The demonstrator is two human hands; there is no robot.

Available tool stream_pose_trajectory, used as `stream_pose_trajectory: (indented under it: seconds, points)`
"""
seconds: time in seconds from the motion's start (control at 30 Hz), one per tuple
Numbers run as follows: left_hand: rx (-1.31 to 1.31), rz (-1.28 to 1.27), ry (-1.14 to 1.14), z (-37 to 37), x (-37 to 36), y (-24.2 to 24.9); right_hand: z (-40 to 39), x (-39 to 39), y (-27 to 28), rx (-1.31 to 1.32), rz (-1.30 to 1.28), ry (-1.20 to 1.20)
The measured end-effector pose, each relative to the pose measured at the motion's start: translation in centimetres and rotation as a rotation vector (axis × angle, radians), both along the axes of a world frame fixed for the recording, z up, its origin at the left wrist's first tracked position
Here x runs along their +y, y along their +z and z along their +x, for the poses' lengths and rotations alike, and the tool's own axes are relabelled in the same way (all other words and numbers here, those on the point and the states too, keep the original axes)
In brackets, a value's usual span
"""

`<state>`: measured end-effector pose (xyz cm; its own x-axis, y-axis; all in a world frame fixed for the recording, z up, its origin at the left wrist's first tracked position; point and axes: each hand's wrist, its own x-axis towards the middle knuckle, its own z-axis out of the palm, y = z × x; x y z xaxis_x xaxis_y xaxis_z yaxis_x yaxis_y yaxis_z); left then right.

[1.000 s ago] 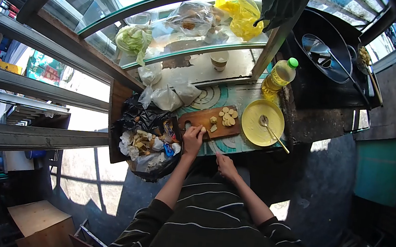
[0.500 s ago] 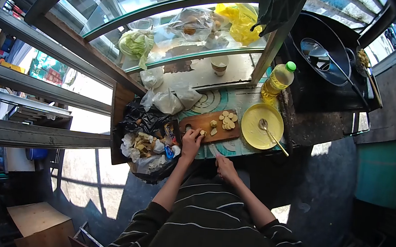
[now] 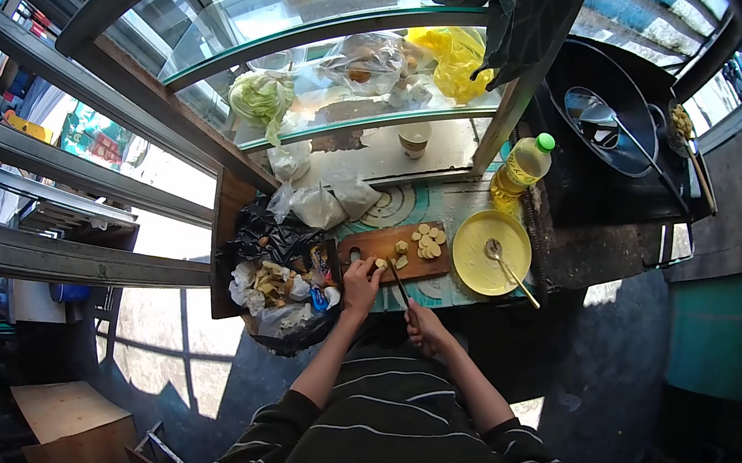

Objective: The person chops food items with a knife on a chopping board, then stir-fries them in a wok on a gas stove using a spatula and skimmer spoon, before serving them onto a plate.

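My left hand (image 3: pixel 360 288) rests at the near left end of a wooden cutting board (image 3: pixel 368 242), its fingertips closed on a pale, roundish food piece (image 3: pixel 381 263). In my right hand (image 3: pixel 429 327) is the handle of a knife (image 3: pixel 400 284). Its dark blade slants across the board's front edge, with the tip close to the held piece. Two small chunks (image 3: pixel 402 248) of the same pale food lie just beyond the blade. Toward the board's far right end is a cluster of round pale slices (image 3: pixel 429 239).
Right of the board stand a yellow plate (image 3: pixel 469 272) with a spoon (image 3: pixel 511 273) and an oil bottle (image 3: pixel 522 169). Farther right is a wok (image 3: pixel 622 143) on a stove. A black-lined waste box (image 3: pixel 271 242) sits at left; plastic bags (image 3: pixel 323 205) lie behind the board.
My right hand has raised and turned the knife, so its blade now points over the board beside the held piece. My left hand stays on the piece. The view has shifted slightly.
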<state>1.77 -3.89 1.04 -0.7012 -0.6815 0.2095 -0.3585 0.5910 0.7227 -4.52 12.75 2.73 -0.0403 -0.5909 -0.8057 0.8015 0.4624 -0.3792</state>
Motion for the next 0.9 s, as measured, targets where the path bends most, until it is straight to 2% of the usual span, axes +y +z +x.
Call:
stream_pose_trajectory:
  seconds: [0.1, 0.17, 0.23, 0.27, 0.33, 0.37, 0.43, 0.7, 0.9]
  points:
    - [-0.060, 0.103, 0.023, -0.3, 0.2, 1.2, 0.4, 0.6, -0.5, 0.139, 0.014, -0.001]
    - [-0.054, -0.116, 0.048, -0.6, 0.6, 2.0, 0.5, 0.7, -1.1, 0.200, -0.006, -0.029]
    - [-0.029, -0.148, -0.032, -0.7, 0.8, 3.2, 0.7, 1.2, -1.4, 0.567, 0.027, 0.034]
    - [-0.002, -0.179, -0.110, -0.8, 0.9, 3.6, 0.7, 1.4, -1.5, 0.567, 0.028, 0.034]
    - [-0.021, -0.280, -0.170, -1.0, 1.3, 3.6, 0.4, 1.5, -1.2, 1.024, 0.113, 0.164]
    - [-0.041, -0.383, -0.229, -1.1, 1.5, 3.6, 0.2, 1.6, -1.1, 1.029, 0.112, 0.166]
    - [-0.092, -0.382, -0.264, -1.1, 1.7, 2.4, 0.0, 1.6, 1.7, 1.199, 0.266, 0.276]
    - [-0.224, -0.421, -0.287, -1.4, 1.6, 0.4, -0.2, 3.1, 3.7, 1.221, 0.344, 0.373]
    - [-0.164, -0.371, -0.256, -1.6, 0.7, 0.5, -0.6, 4.5, 5.3, 1.209, 0.416, 0.410]
